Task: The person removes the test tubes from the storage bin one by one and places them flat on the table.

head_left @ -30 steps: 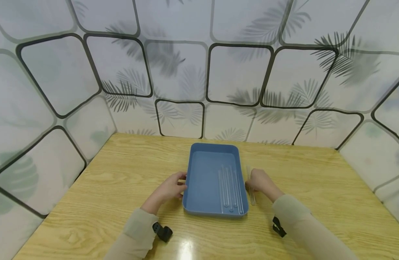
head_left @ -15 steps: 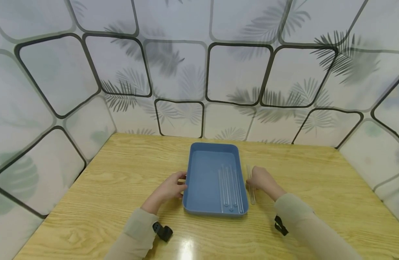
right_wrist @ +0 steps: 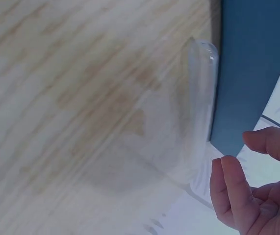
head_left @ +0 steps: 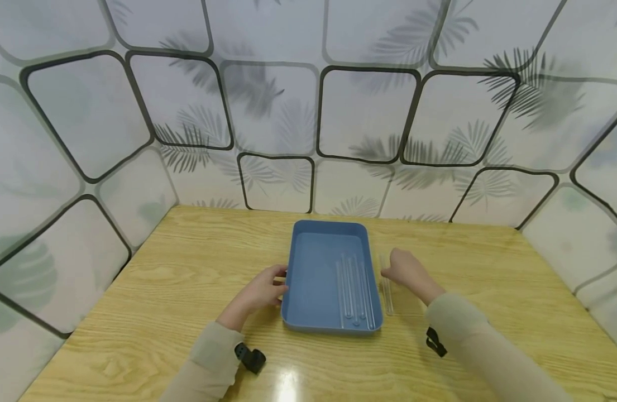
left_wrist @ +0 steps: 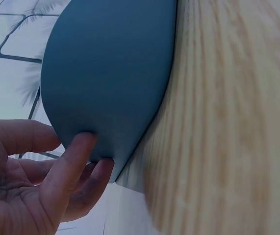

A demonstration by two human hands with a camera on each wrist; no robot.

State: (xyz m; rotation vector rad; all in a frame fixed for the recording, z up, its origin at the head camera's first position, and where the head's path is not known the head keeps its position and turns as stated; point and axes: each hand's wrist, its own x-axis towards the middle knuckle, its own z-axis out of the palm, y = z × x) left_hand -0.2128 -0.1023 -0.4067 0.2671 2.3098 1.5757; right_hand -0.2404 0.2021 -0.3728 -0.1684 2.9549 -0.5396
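A blue rectangular tray (head_left: pixel 313 279) sits on the wooden table, with several clear glass test tubes (head_left: pixel 355 290) lying lengthwise in its right half. My left hand (head_left: pixel 263 287) touches the tray's left outer wall with its fingertips (left_wrist: pixel 105 166), the fingers loosely bent. Another clear test tube (head_left: pixel 387 296) lies on the table close along the tray's right side, its rounded end toward me. Over its far part is my right hand (head_left: pixel 409 271). In the right wrist view a gap shows between thumb (right_wrist: pixel 257 139) and fingers, with the tube (right_wrist: pixel 203 93) beside them, outside that gap.
A patterned wall (head_left: pixel 278 111) stands behind the table and along its sides. Bare wood (head_left: pixel 202 245) extends left of the tray and more (head_left: pixel 489 268) to the right. Black camera straps (head_left: pixel 250 357) circle the wrists.
My right hand has slid a little way up along the loose test tube, away from me. The left hand and the tray hold their places.
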